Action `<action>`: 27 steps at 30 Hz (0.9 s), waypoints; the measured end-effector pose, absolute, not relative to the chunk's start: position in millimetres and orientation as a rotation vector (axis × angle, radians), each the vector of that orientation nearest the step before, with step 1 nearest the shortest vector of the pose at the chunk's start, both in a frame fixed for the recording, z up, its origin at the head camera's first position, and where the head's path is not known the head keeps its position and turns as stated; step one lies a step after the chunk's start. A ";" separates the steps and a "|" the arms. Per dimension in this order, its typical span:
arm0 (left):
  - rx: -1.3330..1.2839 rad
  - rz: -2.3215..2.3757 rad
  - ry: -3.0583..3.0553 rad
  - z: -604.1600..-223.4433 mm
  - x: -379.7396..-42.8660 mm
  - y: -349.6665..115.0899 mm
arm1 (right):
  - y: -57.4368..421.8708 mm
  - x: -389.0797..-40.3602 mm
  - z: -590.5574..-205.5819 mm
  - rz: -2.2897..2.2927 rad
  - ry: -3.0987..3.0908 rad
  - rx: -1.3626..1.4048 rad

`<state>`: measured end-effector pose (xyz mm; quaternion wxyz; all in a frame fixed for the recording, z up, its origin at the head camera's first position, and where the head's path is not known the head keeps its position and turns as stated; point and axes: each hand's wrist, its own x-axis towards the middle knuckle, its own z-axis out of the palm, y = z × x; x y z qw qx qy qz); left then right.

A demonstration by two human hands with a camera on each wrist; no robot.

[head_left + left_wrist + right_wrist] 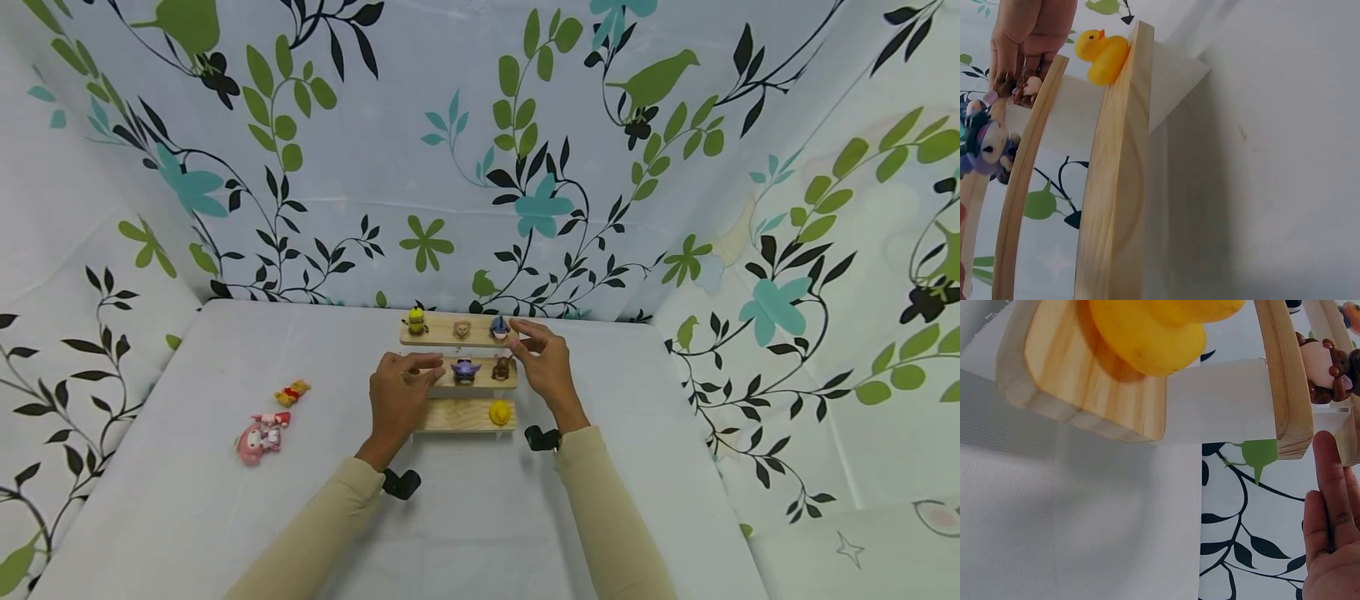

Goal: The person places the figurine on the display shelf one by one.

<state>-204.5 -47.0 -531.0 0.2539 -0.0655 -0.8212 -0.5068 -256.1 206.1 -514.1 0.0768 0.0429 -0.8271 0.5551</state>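
Observation:
A three-step wooden display stand is on the table. My left hand is at the left end of its middle step, fingertips beside a purple figurine; the left wrist view catches only their edges, with no held object visible. My right hand is at the stand's right end, near a dark blue figurine on the top step. In the right wrist view its fingers are straight, close to the upper steps' ends. A brown figurine sits on the middle step, and a yellow rubber duck on the lowest.
The top step also bears a yellow-green figurine and a small tan figurine. Left on the white table lie a Winnie-the-Pooh figurine and pink figurines close together. A leaf-patterned cloth hangs behind.

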 end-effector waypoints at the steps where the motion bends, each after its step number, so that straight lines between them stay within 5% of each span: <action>1: -0.178 -1.365 -2.230 -530.5 -204.4 -50.0 | 206.0 -256.3 -513.6 1.659 -2.480 0.130; 27: -0.017 -1.181 -2.284 -528.4 -194.6 -146.5 | 204.9 -253.5 -512.8 1.637 -2.507 0.115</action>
